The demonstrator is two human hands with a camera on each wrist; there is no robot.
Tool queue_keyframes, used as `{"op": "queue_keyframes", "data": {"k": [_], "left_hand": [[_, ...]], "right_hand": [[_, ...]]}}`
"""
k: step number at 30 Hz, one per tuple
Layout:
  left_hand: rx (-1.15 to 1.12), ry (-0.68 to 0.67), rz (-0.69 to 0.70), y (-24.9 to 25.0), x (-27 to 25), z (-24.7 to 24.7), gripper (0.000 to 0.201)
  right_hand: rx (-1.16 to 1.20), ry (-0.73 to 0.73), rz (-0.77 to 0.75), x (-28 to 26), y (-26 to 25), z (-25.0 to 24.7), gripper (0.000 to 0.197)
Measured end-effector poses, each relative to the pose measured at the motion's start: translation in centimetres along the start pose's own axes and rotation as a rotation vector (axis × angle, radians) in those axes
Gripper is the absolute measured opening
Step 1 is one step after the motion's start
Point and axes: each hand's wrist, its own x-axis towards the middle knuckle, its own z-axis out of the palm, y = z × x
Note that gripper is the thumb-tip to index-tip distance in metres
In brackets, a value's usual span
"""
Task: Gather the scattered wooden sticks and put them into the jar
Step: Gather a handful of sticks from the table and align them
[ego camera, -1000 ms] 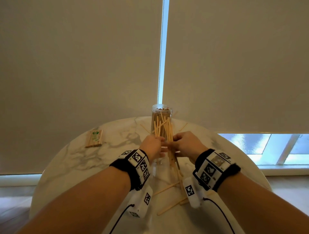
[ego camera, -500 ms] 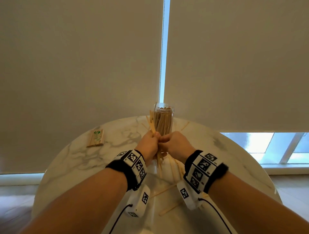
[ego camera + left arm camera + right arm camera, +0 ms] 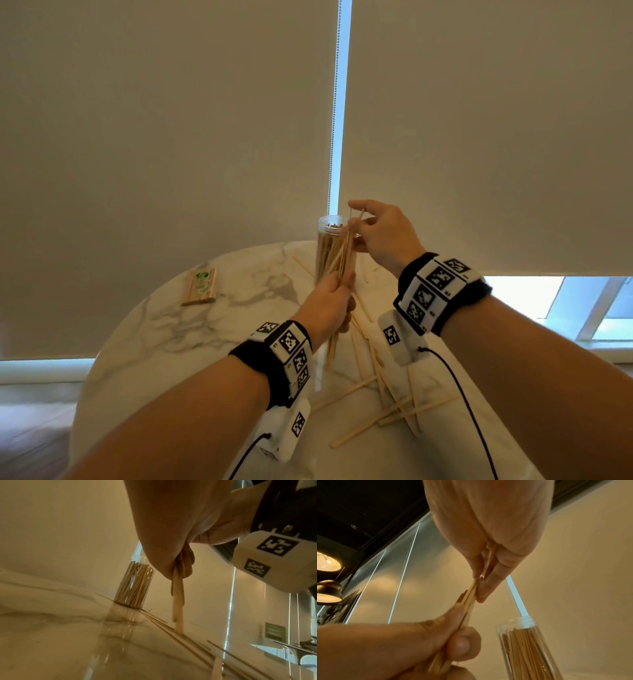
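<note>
A clear jar (image 3: 334,251) packed with wooden sticks stands at the far side of the round marble table (image 3: 178,329). My left hand (image 3: 330,305) grips a bundle of sticks (image 3: 344,257) upright just in front of the jar; the bundle's lower ends (image 3: 178,601) reach down to the tabletop. My right hand (image 3: 376,233) is raised beside the jar's rim and pinches the top of the bundle (image 3: 471,593) between fingertips and thumb. The jar (image 3: 527,649) shows below the right hand, and the jar (image 3: 135,584) stands behind the left. Loose sticks (image 3: 387,407) lie scattered on the near table.
A wrapped pack of sticks (image 3: 200,286) lies at the table's left. More loose sticks (image 3: 363,270) lie around the jar's base. Beige roller blinds hang close behind the table, with a window strip at the right.
Both hands have lifted the gathered bundle upright off the table. My right hand rose from beside the left hand to the bundle's top near the jar rim.
</note>
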Motion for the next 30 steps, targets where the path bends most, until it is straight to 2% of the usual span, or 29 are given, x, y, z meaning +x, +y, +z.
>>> {"op": "queue_keyframes", "data": {"k": [3, 7, 12, 13, 15, 17, 18, 21, 23, 25, 27, 28, 30], "left_hand": [[0.015, 0.008, 0.025, 0.4, -0.1, -0.2, 0.035], [0.002, 0.018, 0.028, 0.2, 0.0, -1.0, 0.034], [0.038, 0.272, 0.077, 0.1, 0.6, -2.1, 0.033], [0.022, 0.288, 0.087, 0.2, 0.7, -2.2, 0.032], [0.083, 0.272, 0.117, 0.6, 0.7, -2.1, 0.034], [0.125, 0.203, 0.137, 1.0, 0.4, -1.6, 0.035], [0.09, 0.156, 0.132, 1.2, 0.2, -1.1, 0.036], [0.022, 0.112, 0.145, 1.4, -0.4, -0.1, 0.034], [0.055, 0.113, 0.139, 1.1, -0.7, -0.1, 0.03], [0.116, 0.054, 0.103, 0.8, -1.0, -0.1, 0.031], [0.191, -0.004, 0.084, 0.7, -1.3, 0.0, 0.037], [0.209, -0.028, 0.085, 0.7, -1.3, 0.3, 0.041], [0.175, -0.055, 0.076, 0.9, -1.2, 0.7, 0.044]], "right_hand": [[0.058, 0.083, -0.016, 0.2, -0.1, -1.0, 0.02], [0.132, 0.285, -0.038, 0.8, 0.1, -3.1, 0.015], [0.016, 0.387, -0.095, 1.0, 0.7, -4.3, 0.016], [-0.015, 0.345, -0.091, 0.9, 0.7, -4.2, 0.017], [-0.106, 0.125, -0.05, 0.3, 0.6, -3.4, 0.021], [-0.172, -0.101, -0.038, -0.7, 0.5, -2.1, 0.023], [-0.195, -0.148, -0.052, -1.0, 0.5, -1.5, 0.021], [-0.146, -0.162, -0.049, -1.4, 0.6, -0.5, 0.016], [-0.064, -0.11, -0.014, -1.2, 0.5, -0.3, 0.03], [-0.077, 0.009, -0.027, -0.8, 0.2, -0.7, 0.046], [-0.127, 0.052, -0.064, -0.6, -0.5, -1.1, 0.048], [-0.182, 0.0, -0.063, -0.5, -0.7, -1.2, 0.045], [-0.283, -0.209, -0.008, -0.7, -0.6, -0.9, 0.045]]}}
